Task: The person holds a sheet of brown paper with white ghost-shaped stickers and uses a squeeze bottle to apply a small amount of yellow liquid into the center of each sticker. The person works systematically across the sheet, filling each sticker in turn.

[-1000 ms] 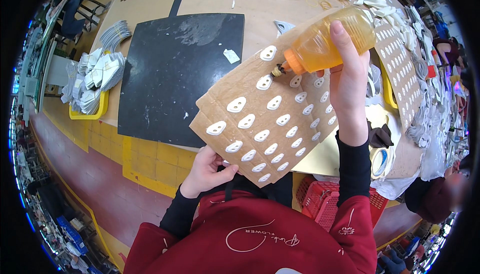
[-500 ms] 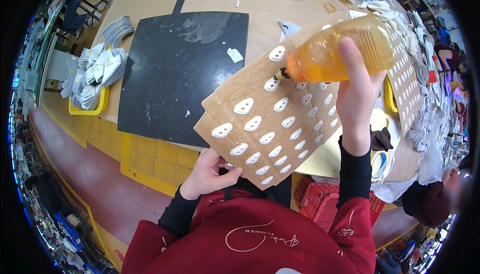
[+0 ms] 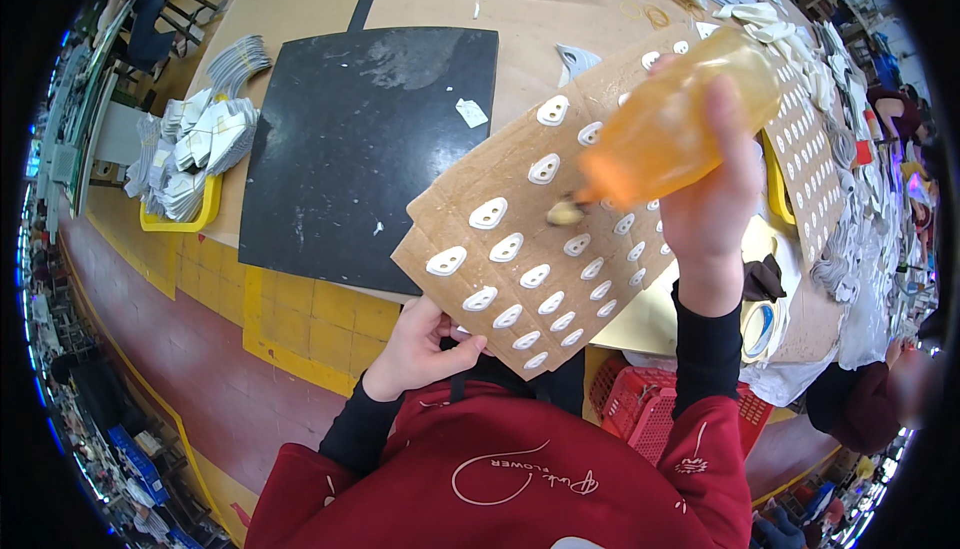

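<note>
My right hand (image 3: pixel 710 189) is wrapped round a squeeze bottle (image 3: pixel 690 114) of amber liquid, tilted with its orange cap and dark-stained nozzle pointing down to the left. The nozzle tip, smeared by motion, is over one of the white pieces on a brown cardboard sheet (image 3: pixel 450 204). Rows of small white oval pieces (image 3: pixel 488 213), each with dark holes, lie on that sheet. At the sheet's near left corner my left hand (image 3: pixel 415 349) is closed on its edge, thumb on top, with a small white piece (image 3: pixel 460 331) showing by the fingers.
Left of the cardboard lies a black board (image 3: pixel 365 154) with a white scrap on it. A yellow basket (image 3: pixel 205 211) of bundled grey-white pieces stands at the table's left edge. Red crates (image 3: pixel 640 399) sit below. At right are a tape roll (image 3: pixel 757 329) and another card with white pieces (image 3: pixel 805 169).
The bottle's nozzle has moved from a white piece in an upper row toward a nearer one, slightly right and down. My left hand still grips the sheet.
</note>
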`<action>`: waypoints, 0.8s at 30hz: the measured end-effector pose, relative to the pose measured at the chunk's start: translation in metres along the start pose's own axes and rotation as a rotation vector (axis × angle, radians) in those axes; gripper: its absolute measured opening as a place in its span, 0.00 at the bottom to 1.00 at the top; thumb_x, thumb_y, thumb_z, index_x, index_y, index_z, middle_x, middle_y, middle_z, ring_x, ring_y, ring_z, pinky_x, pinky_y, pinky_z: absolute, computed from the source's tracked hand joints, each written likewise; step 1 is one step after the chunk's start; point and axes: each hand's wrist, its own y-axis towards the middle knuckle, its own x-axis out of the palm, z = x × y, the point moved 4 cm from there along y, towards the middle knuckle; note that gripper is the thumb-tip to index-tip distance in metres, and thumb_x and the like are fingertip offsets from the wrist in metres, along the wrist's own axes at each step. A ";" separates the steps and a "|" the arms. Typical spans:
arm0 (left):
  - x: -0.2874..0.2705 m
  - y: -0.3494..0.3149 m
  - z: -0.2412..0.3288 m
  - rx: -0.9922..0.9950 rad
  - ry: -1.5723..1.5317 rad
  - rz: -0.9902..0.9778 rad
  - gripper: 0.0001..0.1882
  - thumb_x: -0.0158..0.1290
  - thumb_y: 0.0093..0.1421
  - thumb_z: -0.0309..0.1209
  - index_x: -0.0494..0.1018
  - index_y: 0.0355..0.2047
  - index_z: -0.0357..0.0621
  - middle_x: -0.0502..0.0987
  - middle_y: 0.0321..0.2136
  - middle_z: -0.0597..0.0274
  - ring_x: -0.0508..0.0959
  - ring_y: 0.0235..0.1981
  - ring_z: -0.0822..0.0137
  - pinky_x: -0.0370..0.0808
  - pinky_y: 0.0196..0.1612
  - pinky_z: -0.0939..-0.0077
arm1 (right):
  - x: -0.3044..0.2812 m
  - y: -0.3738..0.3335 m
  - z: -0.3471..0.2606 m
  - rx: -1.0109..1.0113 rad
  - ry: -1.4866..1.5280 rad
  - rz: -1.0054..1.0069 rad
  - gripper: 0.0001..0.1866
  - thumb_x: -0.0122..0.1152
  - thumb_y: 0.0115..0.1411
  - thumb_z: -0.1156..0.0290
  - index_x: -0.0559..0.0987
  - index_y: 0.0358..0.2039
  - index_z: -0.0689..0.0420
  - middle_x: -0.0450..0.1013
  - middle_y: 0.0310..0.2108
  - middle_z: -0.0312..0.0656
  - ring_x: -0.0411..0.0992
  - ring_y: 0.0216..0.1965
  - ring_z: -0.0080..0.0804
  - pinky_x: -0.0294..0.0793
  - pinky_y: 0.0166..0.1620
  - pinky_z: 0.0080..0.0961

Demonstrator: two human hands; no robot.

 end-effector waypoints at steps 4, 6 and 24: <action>0.001 0.000 0.001 -0.028 -0.070 -0.016 0.22 0.49 0.50 0.17 0.60 0.47 0.32 0.71 0.35 0.57 0.75 0.35 0.69 0.76 0.35 0.77 | -0.012 0.018 0.007 0.332 0.580 -0.059 0.23 0.48 0.58 0.51 0.67 0.40 0.60 0.69 0.30 0.42 0.70 0.27 0.24 0.70 0.30 0.17; 0.002 0.001 0.001 -0.028 -0.090 -0.022 0.25 0.49 0.51 0.17 0.56 0.49 0.33 0.69 0.38 0.55 0.75 0.37 0.67 0.76 0.36 0.75 | -0.020 0.020 0.006 0.258 0.501 -0.030 0.22 0.46 0.58 0.50 0.68 0.38 0.58 0.70 0.30 0.40 0.70 0.25 0.22 0.69 0.26 0.16; 0.004 -0.001 0.004 -0.057 -0.074 -0.017 0.24 0.49 0.50 0.17 0.56 0.48 0.34 0.68 0.41 0.55 0.75 0.37 0.66 0.77 0.38 0.74 | -0.020 0.009 0.015 -0.294 -0.099 0.164 0.14 0.53 0.57 0.60 0.67 0.39 0.54 0.68 0.31 0.34 0.70 0.28 0.22 0.65 0.22 0.20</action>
